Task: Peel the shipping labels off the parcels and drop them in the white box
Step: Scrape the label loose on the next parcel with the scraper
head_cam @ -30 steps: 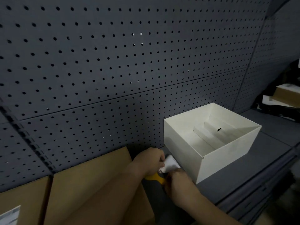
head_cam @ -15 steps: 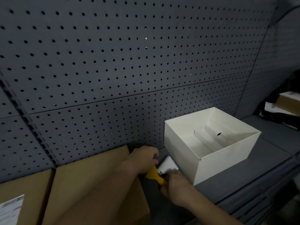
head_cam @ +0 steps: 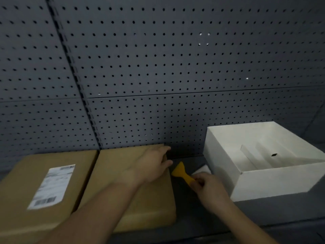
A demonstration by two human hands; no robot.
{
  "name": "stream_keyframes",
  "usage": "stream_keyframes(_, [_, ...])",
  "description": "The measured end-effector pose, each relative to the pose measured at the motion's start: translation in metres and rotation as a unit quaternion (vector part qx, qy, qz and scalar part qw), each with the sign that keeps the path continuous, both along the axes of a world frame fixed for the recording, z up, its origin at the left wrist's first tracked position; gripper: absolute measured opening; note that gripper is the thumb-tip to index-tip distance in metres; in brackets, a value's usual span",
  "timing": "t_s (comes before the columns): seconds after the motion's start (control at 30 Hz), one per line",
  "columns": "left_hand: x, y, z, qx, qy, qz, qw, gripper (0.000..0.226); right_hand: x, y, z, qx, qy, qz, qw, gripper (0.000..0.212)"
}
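- The left hand (head_cam: 153, 166) lies flat on top of a brown parcel (head_cam: 137, 196), near its far right corner. The fingers are spread, so this grip is apart and holds nothing.
- The right hand (head_cam: 207, 187) is closed around the handle of a yellow scraper (head_cam: 182, 173). The grip is clamped on it. The wide flat end of the scraper points up and to the left, toward the left hand.
- The scraper sits in the gap between the brown parcel and the white box (head_cam: 274, 182). You cannot tell if its flat end touches the parcel.
- A small white piece of paper (head_cam: 202, 170) shows just past the right hand, right beside the near left corner of the white box. It looks like a peeled label, but it is blurry. You cannot tell if the hand holds it or if it lies on the shelf.
- The white box is open at the top. It stands on the dark grey shelf (head_cam: 263, 212), on the right. Inside it are white card flaps.
- The top of the brown parcel under the left hand looks bare.
- A second brown parcel (head_cam: 21, 191) sits just beside the first one, on the left. A white shipping label (head_cam: 51, 185) with bar codes is still stuck on its top.
- Behind everything is a dark grey wall (head_cam: 158, 67) full of small round holes.
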State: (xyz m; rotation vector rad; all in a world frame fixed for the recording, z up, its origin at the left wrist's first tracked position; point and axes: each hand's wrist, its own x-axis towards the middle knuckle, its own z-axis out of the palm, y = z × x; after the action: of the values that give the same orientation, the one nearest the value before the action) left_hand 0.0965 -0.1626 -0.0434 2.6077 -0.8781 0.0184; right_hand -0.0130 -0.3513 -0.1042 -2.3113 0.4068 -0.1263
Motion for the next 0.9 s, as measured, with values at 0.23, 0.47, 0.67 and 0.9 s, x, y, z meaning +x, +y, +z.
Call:
stream_keyframes(0.23, [-0.019,0.054,-0.006,0.014,0.027,0.041,0.999,0.062,0.006,0.010,0.001,0.015,-0.026,-0.006,1.000,0.015])
stream_keyframes(0.47, [-0.024,0.098,-0.005,0.050,0.034,0.013,0.998,0.068,0.002,0.034,0.029,0.032,-0.088,-0.042,0.995,0.009])
stream_keyframes(0.67, [-0.023,0.162,0.007,0.065,0.021,-0.007,0.998,0.067,0.006,0.094,0.064,0.031,-0.118,-0.064,0.990,0.019])
stream_keyframes(0.9, [-0.019,0.258,0.011,0.011,0.026,0.016,0.999,0.061,0.003,0.195,0.075,0.049,-0.081,0.027,0.995,0.020])
